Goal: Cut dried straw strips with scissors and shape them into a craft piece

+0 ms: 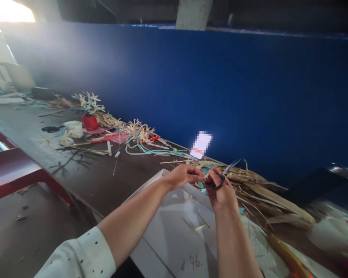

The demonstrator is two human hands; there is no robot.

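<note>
My left hand (181, 177) is closed in a pinch on a small pale strip (205, 176), which looks like dried husk. Close beside it, my right hand (222, 195) grips black-handled scissors (217, 184), their blades pointing up and to the right, away from the strip. The thumb and fingertips of that hand meet the strip's other end. Both hands are above the far edge of a pale cardboard box (168, 220) with red writing. A few pale scraps (201, 227) lie in it. Behind the hands lies a bundle of long dried husks (266, 189).
Husk flowers (137, 129) with blue-green cords (150, 151) lie along the blue partition (249, 96). Further left are a red thread spool (90, 122), a white cup (74, 129) and black scissors (50, 129). Red stools (20, 170) stand at left; a yellow tool (287, 256) lies lower right.
</note>
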